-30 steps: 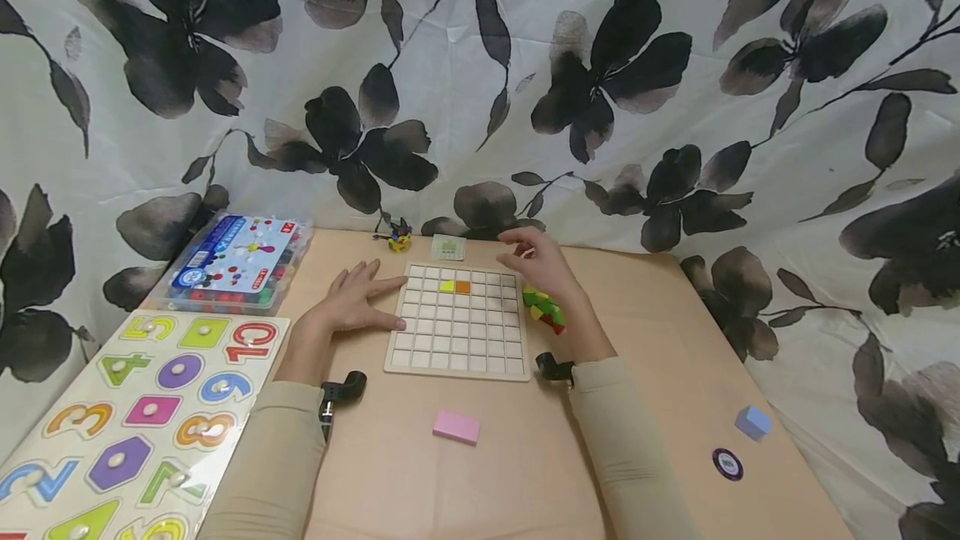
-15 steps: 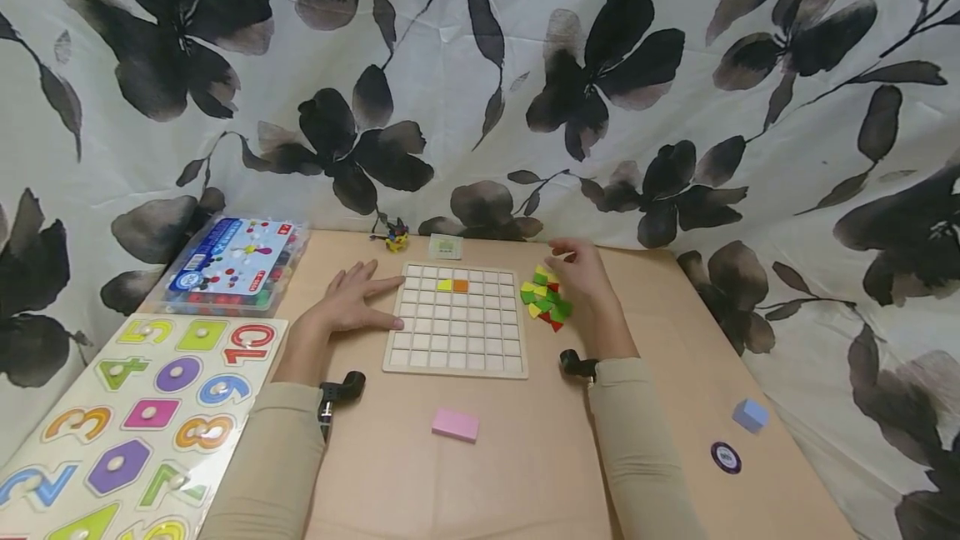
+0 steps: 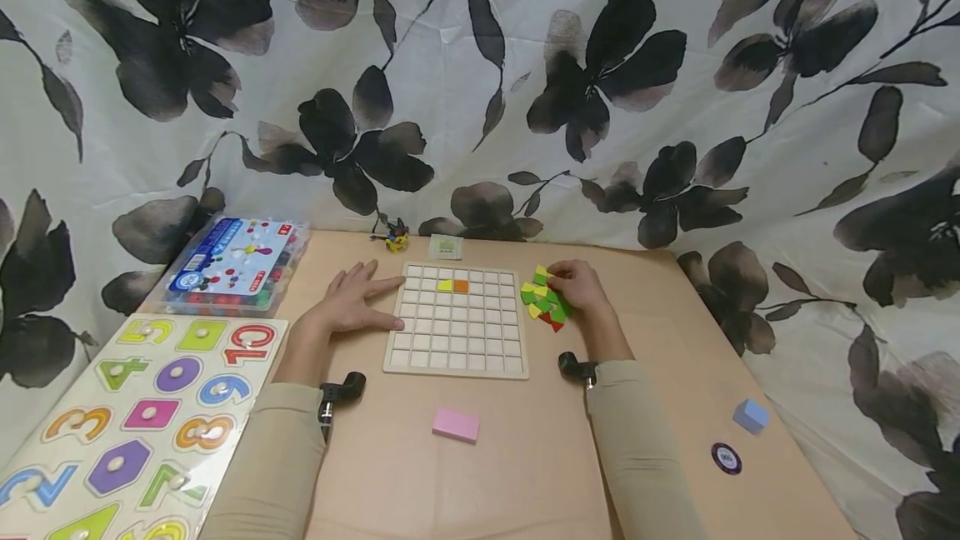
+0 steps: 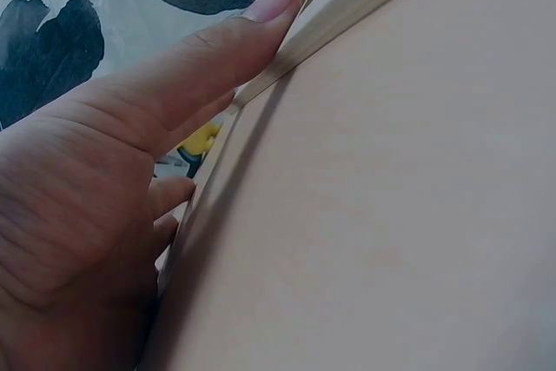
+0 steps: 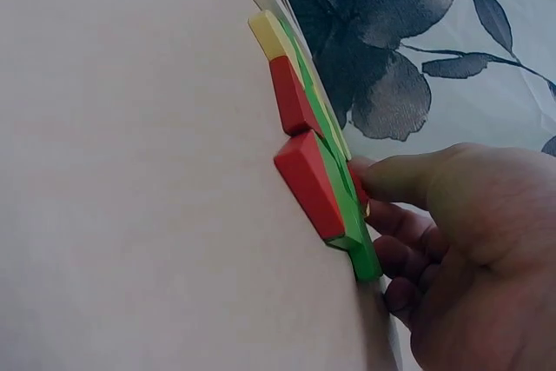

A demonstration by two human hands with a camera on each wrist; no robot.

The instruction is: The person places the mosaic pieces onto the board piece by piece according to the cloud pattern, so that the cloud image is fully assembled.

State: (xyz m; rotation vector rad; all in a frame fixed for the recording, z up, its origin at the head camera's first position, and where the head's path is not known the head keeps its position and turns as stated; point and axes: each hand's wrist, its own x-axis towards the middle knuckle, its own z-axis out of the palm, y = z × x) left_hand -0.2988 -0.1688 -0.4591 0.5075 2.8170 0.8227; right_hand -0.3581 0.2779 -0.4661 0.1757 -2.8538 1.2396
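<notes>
The right hand (image 3: 581, 286) rests on the pile of coloured tiles (image 3: 543, 298), which lies on the tan surface (image 3: 525, 457) just beside the right edge of the wooden grid board (image 3: 456, 321). Its fingers (image 5: 395, 182) are curled over the far side of the pile, the thumb tip touching a red and a green piece (the wrist view shows red, green and yellow tiles stacked loosely against one another); whether one tile is actually pinched I cannot tell.

The left hand (image 3: 352, 302) lies flat on the surface at the board's left edge, fingers straight and spread, the thumb (image 4: 217, 58) pressing against the board's rim.

In the board's second row sit a yellow tile (image 3: 446, 285) and an orange tile (image 3: 461, 286), touching side by side.

Nearer the person lies a pink block (image 3: 456, 426); a blue block (image 3: 752, 417) sits well apart to the right. A number puzzle (image 3: 135, 415) lies at the left.
</notes>
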